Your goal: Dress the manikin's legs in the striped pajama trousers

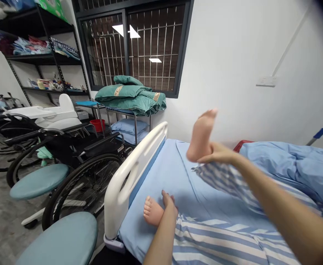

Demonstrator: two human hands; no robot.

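Two bare feet, smooth like a training manikin's, come out of blue-and-white striped trousers on the bed. My right hand is closed round the ankle of the far foot, which is lifted off the sheet with its toes up. That foot and its trouser leg are slightly blurred. Lower down, my left hand is wrapped over the ankle of the near foot, which rests on the light blue sheet. My forearm hides part of this ankle.
A white bed end board stands left of the feet. Beyond it are a wheelchair and round stools. Green folded bedding lies on a trolley under the window. A blue quilt is bunched at the right.
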